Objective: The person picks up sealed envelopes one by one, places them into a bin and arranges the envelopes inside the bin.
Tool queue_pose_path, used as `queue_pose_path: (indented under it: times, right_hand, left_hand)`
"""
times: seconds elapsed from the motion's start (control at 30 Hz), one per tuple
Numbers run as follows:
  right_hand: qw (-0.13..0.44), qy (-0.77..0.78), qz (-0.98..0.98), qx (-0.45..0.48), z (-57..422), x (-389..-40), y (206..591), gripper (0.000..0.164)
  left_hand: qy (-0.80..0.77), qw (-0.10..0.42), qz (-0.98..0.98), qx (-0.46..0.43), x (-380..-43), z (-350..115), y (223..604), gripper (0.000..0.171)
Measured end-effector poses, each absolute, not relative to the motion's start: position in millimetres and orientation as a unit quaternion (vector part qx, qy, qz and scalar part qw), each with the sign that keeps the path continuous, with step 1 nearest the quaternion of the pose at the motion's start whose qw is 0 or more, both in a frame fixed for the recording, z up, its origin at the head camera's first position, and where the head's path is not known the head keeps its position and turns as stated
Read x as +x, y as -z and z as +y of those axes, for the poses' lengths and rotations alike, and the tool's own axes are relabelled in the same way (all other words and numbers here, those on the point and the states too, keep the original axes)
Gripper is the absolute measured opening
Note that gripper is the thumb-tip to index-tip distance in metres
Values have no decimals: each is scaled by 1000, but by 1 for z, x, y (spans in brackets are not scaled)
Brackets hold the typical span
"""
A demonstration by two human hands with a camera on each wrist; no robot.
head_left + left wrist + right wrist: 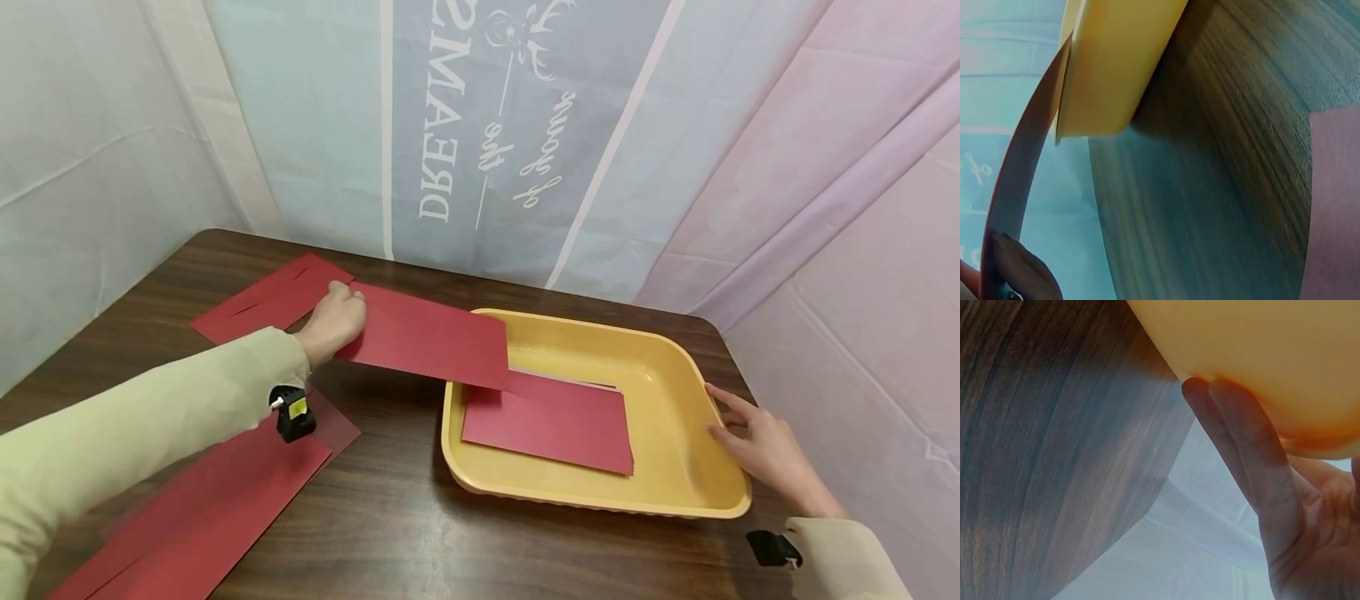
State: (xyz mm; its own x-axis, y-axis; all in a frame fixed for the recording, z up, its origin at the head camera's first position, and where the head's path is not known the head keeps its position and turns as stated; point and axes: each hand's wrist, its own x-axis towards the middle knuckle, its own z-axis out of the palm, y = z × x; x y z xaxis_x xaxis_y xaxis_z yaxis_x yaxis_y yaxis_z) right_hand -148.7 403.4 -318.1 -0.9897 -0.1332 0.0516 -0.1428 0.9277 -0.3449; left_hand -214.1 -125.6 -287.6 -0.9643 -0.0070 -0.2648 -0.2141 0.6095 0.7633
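My left hand [335, 321] pinches the left end of a red paper sheet [431, 335], raised above the table. Its right end reaches over the left rim of a yellow plastic tray [678, 492]. In the left wrist view the sheet [1022, 150] is seen edge-on and slightly bowed, with fingertips [1022, 269] against it. Inside the tray lies a stack of red sheets [551, 421] with a whitish edge at the back. My right hand [772, 450] holds the tray's right rim; in the right wrist view, fingers [1247, 444] press the outer wall.
More red paper [273, 296] with slit-like lines lies at the back left of the dark wooden table [375, 517]. Several overlapping red sheets [217, 508] lie at the front left, under my left forearm. Fabric curtains [330, 125] hang behind and beside the table.
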Motion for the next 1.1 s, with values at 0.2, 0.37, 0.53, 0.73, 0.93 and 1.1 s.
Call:
queue_pose_path:
  times: [0.2,0.37,0.53,0.73,0.93,1.1]
  right_hand:
    - [17,-176,-982,73,404,-150,320,55]
    - [17,-176,-981,73,405,-150,320,55]
    - [17,-177,-981,73,405,-150,320,55]
    - [0,-178,-982,66,405,-150,319,56]
    - [-4,-178,-982,62,404,-150,318,56]
    - [3,-181,-981,65,405,-151,319,55]
  left_hand:
    - [-461,126,877,-48,-212,-111,288,60]
    - [-486,135,863,-31,-211,-97,289,60]
    - [-509,138,849,-10,-211,-80,291,57]
    - [-536,149,830,33,-212,-63,292,41]
    - [-544,192,813,77,-212,-51,294,27]
    - [-519,213,822,98,-213,-44,295,24]
